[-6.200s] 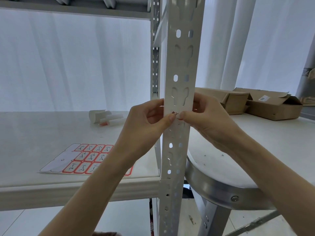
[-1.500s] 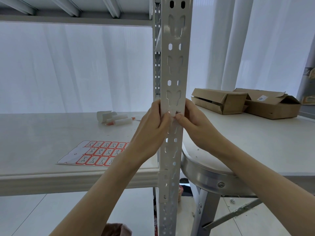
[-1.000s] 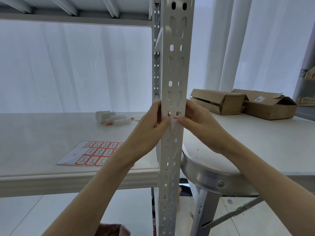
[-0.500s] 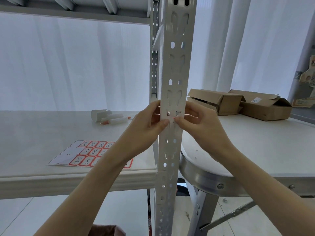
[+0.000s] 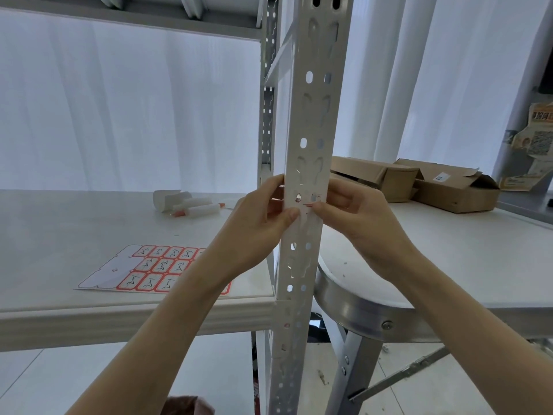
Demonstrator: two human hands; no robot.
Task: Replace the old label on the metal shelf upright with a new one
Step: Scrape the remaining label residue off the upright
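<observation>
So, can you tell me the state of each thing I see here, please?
Left hand, holds the upright, thumb on its front.
Right hand, holds the upright, thumb at the old label.
Old label, mostly torn off, red scraps stuck on.
Label sheet, flat on the shelf, some labels already removed.
Cardboard box, flaps open.

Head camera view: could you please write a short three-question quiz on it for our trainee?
1. True or false: the left hand and right hand both hold the metal upright.
2. The label sheet lies: A on the shelf board left of the upright; B on the floor; C in the right hand.
3. How many cardboard boxes lie on the table at right?
Key: 1 true; 2 A; 3 two.
</observation>
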